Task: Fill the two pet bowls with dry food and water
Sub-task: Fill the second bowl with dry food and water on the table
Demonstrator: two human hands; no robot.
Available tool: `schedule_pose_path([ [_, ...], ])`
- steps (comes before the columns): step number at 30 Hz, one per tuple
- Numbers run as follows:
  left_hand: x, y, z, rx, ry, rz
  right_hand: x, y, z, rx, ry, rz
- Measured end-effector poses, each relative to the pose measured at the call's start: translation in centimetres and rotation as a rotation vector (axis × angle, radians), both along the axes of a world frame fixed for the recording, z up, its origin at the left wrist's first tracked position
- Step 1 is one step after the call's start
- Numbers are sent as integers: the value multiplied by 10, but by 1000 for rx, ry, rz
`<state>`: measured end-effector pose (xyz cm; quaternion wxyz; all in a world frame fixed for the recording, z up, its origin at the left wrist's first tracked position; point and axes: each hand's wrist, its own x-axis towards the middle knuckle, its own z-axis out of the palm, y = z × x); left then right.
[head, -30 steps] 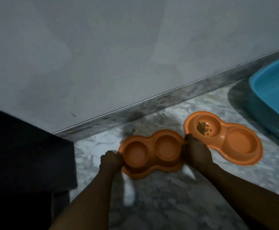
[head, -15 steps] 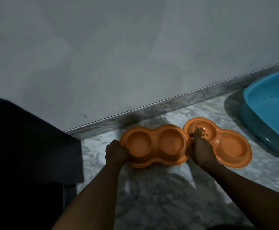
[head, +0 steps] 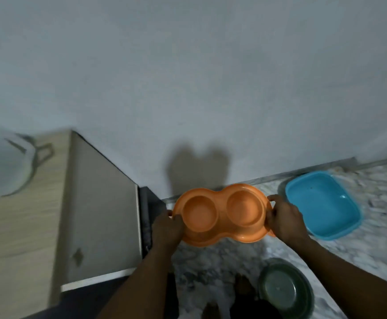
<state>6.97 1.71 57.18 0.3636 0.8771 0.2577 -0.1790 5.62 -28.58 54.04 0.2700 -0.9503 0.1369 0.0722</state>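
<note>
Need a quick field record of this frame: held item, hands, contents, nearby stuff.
held_item: orange double pet bowl, lifted off the floor
left_hand: left hand, grip on the bowl's left rim
right_hand: right hand, grip on the bowl's right rim
contents: both wells look empty, no food or water
nearby_right: blue tub on the marble floor
nearby_below: dark round bowl on the floor
left_side: wooden cabinet
second_orange_bowl: not in view

marbled floor [head: 360,249] runs along the wall; blue tub [head: 323,204] sits on it at two o'clock, dark round bowl [head: 285,291] rests at five o'clock.
</note>
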Motion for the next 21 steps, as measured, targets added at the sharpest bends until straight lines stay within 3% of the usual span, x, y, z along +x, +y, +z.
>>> schedule_pose_path([
  [7, -46, 55, 171, -25, -144, 77, -10, 55, 170, -13, -98, 119],
  [14, -105, 160, 250, 12, -326, 113, -44, 155, 253, -16, -262, 158],
  [21, -191, 319, 286, -18, -324, 213, -105, 314, 272, 112, -266, 240],
])
